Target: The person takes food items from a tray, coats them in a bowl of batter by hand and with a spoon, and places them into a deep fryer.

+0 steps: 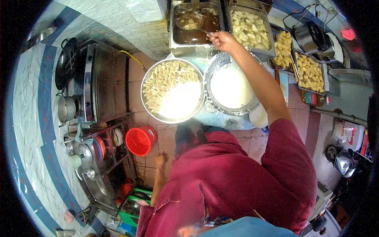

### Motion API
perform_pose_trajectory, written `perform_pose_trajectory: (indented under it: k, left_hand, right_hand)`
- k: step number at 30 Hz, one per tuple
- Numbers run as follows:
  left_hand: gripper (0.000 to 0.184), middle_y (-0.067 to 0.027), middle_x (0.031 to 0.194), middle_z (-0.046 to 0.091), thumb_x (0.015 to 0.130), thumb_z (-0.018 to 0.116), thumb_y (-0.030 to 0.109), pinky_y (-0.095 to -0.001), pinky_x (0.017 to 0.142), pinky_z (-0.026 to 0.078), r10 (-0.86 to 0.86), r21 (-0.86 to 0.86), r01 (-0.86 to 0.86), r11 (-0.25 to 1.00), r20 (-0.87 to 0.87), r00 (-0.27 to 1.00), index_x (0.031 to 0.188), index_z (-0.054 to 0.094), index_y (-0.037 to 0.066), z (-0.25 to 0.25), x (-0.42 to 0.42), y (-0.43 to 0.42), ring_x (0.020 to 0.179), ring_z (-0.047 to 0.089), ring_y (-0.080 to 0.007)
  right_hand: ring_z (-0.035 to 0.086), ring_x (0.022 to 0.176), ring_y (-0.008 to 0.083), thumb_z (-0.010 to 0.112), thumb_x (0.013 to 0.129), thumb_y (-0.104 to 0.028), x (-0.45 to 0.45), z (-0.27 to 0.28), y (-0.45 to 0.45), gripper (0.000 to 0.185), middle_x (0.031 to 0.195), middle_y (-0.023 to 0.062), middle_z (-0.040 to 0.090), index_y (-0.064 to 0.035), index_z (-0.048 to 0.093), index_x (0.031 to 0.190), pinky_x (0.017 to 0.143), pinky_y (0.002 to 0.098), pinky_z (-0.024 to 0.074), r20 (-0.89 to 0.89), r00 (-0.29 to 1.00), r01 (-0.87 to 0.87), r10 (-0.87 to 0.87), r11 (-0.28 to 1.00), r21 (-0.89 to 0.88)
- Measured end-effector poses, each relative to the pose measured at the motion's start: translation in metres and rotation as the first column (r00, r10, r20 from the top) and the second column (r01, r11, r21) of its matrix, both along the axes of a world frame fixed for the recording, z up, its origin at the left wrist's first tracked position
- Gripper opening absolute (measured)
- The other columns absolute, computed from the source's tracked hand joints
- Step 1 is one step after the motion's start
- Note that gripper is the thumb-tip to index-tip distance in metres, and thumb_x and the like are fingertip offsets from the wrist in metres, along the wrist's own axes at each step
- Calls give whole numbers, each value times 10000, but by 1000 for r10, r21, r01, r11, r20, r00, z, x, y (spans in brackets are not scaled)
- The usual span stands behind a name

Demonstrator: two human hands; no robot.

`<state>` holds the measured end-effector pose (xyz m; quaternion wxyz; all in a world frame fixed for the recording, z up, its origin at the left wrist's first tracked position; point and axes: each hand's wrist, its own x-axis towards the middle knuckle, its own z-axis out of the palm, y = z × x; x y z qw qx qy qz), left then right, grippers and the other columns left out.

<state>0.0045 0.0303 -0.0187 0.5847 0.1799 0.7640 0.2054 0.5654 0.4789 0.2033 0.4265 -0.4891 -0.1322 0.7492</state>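
My right hand (221, 40) is closed around the handle of a skimmer (202, 30). Its round head lies in the dark oil of a deep fryer (172, 36), with pale pieces in and around it. Below that arm stands a wide bucket of white batter (231, 87). Beside the bucket, a big round tray (147, 109) holds rows of folded, pale dumpling-like pieces; glare whitens part of them. My left hand (161, 159) hangs low at my side near a red bucket (140, 140). Its fingers look loosely apart, and I see nothing in them.
A second fryer pan (272, 48) with pale frying pieces adjoins the first. Two trays of golden pieces (283, 49) (310, 73) stand to its right, near an oil bottle (316, 98). At left are a stove (90, 83) with a wok (65, 65) and a dish rack (114, 158).
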Motion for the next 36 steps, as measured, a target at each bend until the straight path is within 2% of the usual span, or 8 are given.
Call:
perform_pose_trajectory:
  k: [7, 13, 16, 19, 22, 27, 31, 36]
  left_hand:
    - [315, -112, 800, 631, 931, 515, 344, -288, 472, 439, 36, -45, -37, 998, -30, 999, 984, 575, 40, 30, 19, 8, 591, 592, -179]
    - [329, -105, 823, 635, 932, 503, 333, -289, 503, 453, 11, -48, -10, 999, 14, 1000, 1025, 570, 24, 27, 12, 11, 640, 601, -182]
    - [338, -107, 837, 635, 930, 506, 334, -286, 508, 455, -7, -70, 8, 998, 16, 1000, 1027, 571, 17, 30, 11, 17, 648, 600, -182]
    - [350, -108, 848, 633, 928, 507, 339, -285, 510, 453, -33, -77, 33, 997, -1, 999, 1017, 573, 7, 23, 12, 19, 648, 597, -183]
    - [360, -109, 861, 633, 927, 506, 341, -289, 529, 460, -56, -72, 55, 996, -6, 998, 1011, 572, -2, 25, 17, 25, 659, 597, -186]
    - [369, -114, 863, 635, 926, 509, 349, -296, 561, 469, -9, -35, 9, 999, -4, 1000, 1009, 575, -4, 58, 33, 38, 678, 592, -188]
    - [365, -117, 872, 635, 925, 522, 354, -294, 545, 461, 6, -1, -6, 1000, 87, 996, 1005, 579, 3, 46, 21, 29, 656, 585, -183]
    - [324, -103, 845, 627, 930, 526, 339, -277, 518, 440, -8, -77, 9, 997, 13, 1000, 983, 568, 22, 23, 18, 23, 631, 576, -166]
  right_hand:
    - [337, 458, 37, 486, 952, -144, 25, -18, 0, 152, 655, -17, 450, -45, 458, 1064, 359, 175, 252, 16, 1000, -21, 20, 994, 104]
    - [326, 451, 33, 513, 926, -124, 76, 22, -21, 281, 640, -30, 502, -80, 553, 1200, 373, 199, 238, 574, 818, -164, 34, 970, 178]
    - [566, 630, 155, 476, 942, -131, 137, 9, -4, 381, 755, 34, 634, -84, 495, 1320, 598, 289, 471, 983, 175, -520, -60, 842, 144]
    - [637, 843, 278, 469, 926, -130, 160, 8, -12, 404, 960, 98, 688, -164, 500, 1328, 784, 364, 494, 916, -252, -658, -312, 749, 74]
    - [623, 939, 343, 492, 911, -163, 134, 25, -33, 400, 1113, 139, 639, -231, 524, 1304, 849, 404, 482, 856, -512, -613, -79, 731, -299]
    - [558, 645, 238, 496, 931, -220, 120, 3, -74, 229, 725, 108, 608, -28, 612, 977, 612, 354, 455, 957, -79, -738, -278, 662, 132]
    - [419, 519, 75, 517, 936, -235, 100, 0, -92, 226, 589, -35, 475, -29, 594, 881, 495, 257, 361, 897, 423, -523, 131, 843, 123]
    - [410, 481, 63, 540, 895, -103, 46, 16, -96, 169, 711, 67, 563, 3, 599, 1013, 400, 224, 316, 619, 769, -287, 161, 952, 108]
